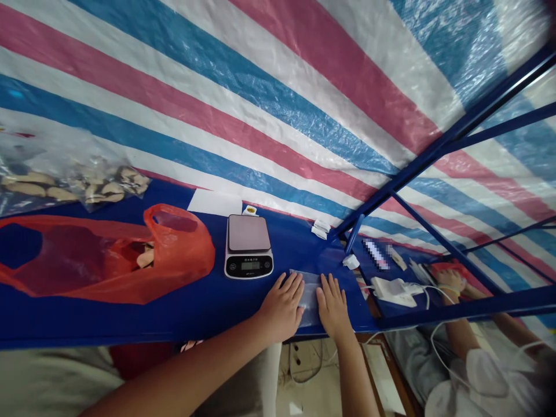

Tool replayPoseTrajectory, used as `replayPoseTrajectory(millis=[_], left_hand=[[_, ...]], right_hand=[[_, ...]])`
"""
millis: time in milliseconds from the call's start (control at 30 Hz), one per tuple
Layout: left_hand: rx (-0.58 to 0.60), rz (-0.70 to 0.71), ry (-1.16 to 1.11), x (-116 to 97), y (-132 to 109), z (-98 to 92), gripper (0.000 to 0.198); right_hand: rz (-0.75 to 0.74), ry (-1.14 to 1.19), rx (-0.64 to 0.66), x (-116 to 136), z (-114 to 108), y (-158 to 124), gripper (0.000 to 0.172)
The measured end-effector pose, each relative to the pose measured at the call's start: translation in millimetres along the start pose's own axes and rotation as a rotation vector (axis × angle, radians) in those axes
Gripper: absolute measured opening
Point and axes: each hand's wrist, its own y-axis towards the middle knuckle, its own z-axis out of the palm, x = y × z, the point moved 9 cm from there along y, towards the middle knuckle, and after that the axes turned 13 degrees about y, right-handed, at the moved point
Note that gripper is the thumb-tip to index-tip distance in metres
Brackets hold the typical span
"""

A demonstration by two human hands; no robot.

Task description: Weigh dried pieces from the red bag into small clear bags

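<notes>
A clear plastic bag point(309, 298) lies flat on the blue table, near its front edge. My left hand point(281, 307) rests palm down along the bag's left side, fingers stretched out. On the bag's right side my right hand point(333, 304) lies flat too, its fingers pointing away from me. Neither hand grips anything. Just beyond my left hand stands a digital kitchen scale point(249, 246) with a bare weighing plate; its display is too small to read. Left of the scale an orange plastic carrier bag point(182, 255) lies open, with some tan pieces point(146, 256) inside.
Clear bags of tan pieces point(102, 188) lie at the back left. White paper point(215, 202) sits behind the scale. Blue metal bars point(391, 185) rise on the right; beyond them are a white power strip point(395, 291), cables and another person's hands point(452, 281) on something red.
</notes>
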Motion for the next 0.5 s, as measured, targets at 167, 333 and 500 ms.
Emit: replayPoseTrajectory(millis=[167, 333, 500], left_hand=[[-0.021, 0.003, -0.024, -0.9, -1.2, -4.2, 0.061], [-0.010, 0.006, -0.010, -0.9, -1.5, -1.1, 0.062], [-0.009, -0.012, 0.000, 0.5, -1.4, 0.6, 0.064]], right_hand=[[-0.265, 0.076, -0.022, 53.6, -5.2, -6.9, 0.061], [-0.220, -0.043, 0.135, 54.3, 22.9, -4.7, 0.065], [0.035, -0.018, 0.035, -1.7, 5.1, 7.0, 0.082]])
